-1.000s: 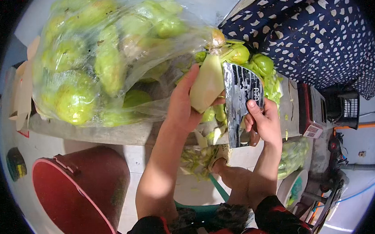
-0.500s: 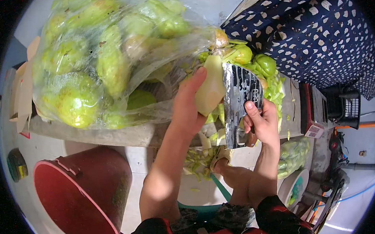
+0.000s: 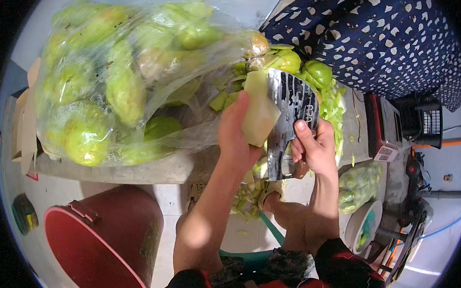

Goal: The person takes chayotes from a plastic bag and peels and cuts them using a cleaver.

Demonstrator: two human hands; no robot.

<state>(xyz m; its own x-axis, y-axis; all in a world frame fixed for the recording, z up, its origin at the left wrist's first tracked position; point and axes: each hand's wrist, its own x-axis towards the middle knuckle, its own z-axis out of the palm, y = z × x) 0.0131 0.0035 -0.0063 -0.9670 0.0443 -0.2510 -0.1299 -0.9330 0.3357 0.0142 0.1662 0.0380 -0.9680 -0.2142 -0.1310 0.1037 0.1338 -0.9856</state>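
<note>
Pointing far, the left hand (image 3: 235, 132) clamps its fingers on a peeled fruit (image 3: 259, 114), the right hand (image 3: 315, 146) on a knife (image 3: 288, 103).

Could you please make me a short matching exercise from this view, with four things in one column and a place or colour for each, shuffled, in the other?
Things:
1. Peeled pale piece
2. Wide-bladed knife
3. Bucket
4. Patterned cloth

Places and colours:
A. Dark blue with white shapes
B. Held in the right hand
C. Red
D. Held in the left hand

Right pairs: 1-D, 2-B, 3-C, 4-A
</note>
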